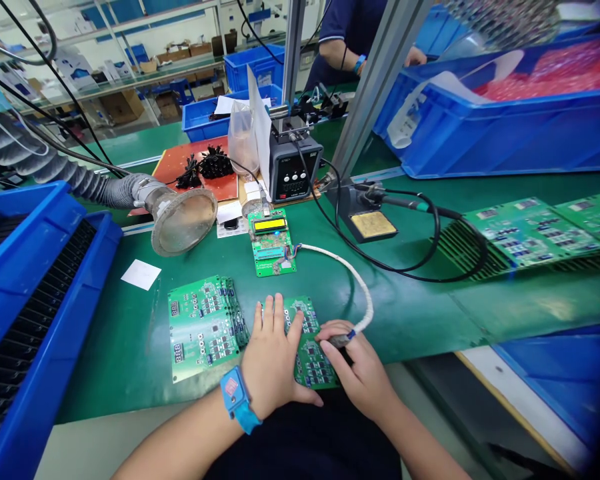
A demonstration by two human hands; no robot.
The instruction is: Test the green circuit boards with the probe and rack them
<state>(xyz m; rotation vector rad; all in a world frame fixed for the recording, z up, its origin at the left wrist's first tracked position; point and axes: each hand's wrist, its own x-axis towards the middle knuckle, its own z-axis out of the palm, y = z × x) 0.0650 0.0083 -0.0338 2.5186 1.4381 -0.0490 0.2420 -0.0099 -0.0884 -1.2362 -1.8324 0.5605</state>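
Observation:
My left hand [270,363], with a blue wrist strap [237,397], lies flat with spread fingers over a green circuit board [315,363], hiding much of it. Over the same board's right side, my right hand [357,367] pinches a connector [341,339] at the end of a white sleeved cable [364,287]. Whether its tip touches the board I cannot tell. That cable runs back to a green tester board [273,253] with a lit yellow display [270,225]. A stack of similar circuit boards [205,333] rests left of my left hand.
A fume extraction hose [183,223] hangs at left above the bench, near blue bins [75,287]. Behind the tester board is a soldering station [295,170]; its iron stand [363,223] is to the right. More boards [535,230] stand at right. Another person [350,40] is across the bench.

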